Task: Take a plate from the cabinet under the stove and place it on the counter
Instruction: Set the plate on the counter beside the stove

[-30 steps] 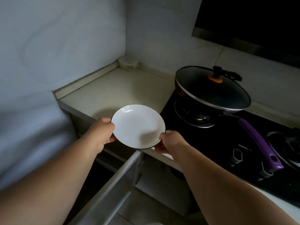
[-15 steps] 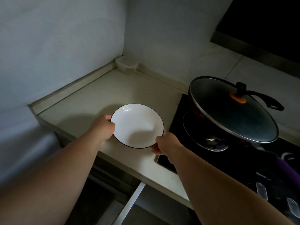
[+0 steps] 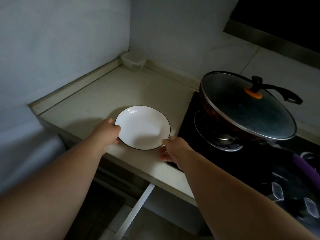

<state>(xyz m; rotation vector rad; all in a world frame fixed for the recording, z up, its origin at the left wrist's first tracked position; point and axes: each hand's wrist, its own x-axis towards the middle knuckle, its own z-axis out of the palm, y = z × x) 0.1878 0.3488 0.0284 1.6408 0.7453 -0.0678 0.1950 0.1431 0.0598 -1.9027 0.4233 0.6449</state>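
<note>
A white plate (image 3: 142,127) with a thin dark rim is low over the pale counter (image 3: 107,94), near its front edge and just left of the stove; whether it touches the surface I cannot tell. My left hand (image 3: 109,131) grips the plate's left rim. My right hand (image 3: 171,149) holds the near right rim, fingers under the edge. Below the counter the cabinet door (image 3: 135,210) stands open, seen edge-on.
A black stove (image 3: 195,135) lies right of the plate, with a lidded wok (image 3: 245,108) on its burner and a purple handle (image 3: 304,168) further right. A small clear container (image 3: 133,59) sits in the back corner. Walls close the counter at left and back.
Both hands carried the plate forward from the counter's front edge to over the counter and lowered it. The view shifted left and closer to the counter.
</note>
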